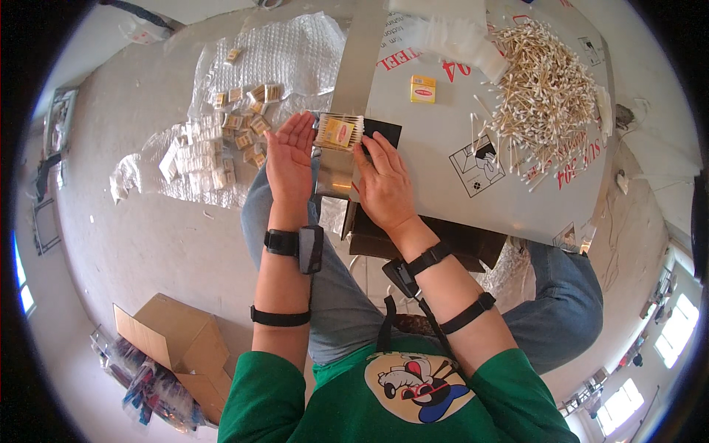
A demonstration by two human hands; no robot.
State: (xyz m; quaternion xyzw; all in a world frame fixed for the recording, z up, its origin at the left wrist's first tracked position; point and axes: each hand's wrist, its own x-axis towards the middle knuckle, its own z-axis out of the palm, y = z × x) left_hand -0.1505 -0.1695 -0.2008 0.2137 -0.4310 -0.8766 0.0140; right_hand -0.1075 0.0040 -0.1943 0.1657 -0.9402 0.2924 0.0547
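Note:
A clear pack of cotton swabs [339, 131] with a yellow label sits at the left edge of the metal-topped table, between my two hands. My left hand [290, 159] is palm up just off that edge, fingers stretched out beside the pack's left end. From the other side, the outstretched fingers of my right hand [385, 181] reach the pack's right end and seem to touch it. Under and behind the pack is a flat black piece [385, 134]. Farther back lies a small yellow card box [423, 89].
Loose cotton swabs [546, 100] are heaped on the table's right, beside a stack of clear plastic bags [458, 40]. Several packed swab packs [210, 151] lie on bubble wrap [295, 52] on the floor at left. An open cardboard box [177, 340] stands at lower left.

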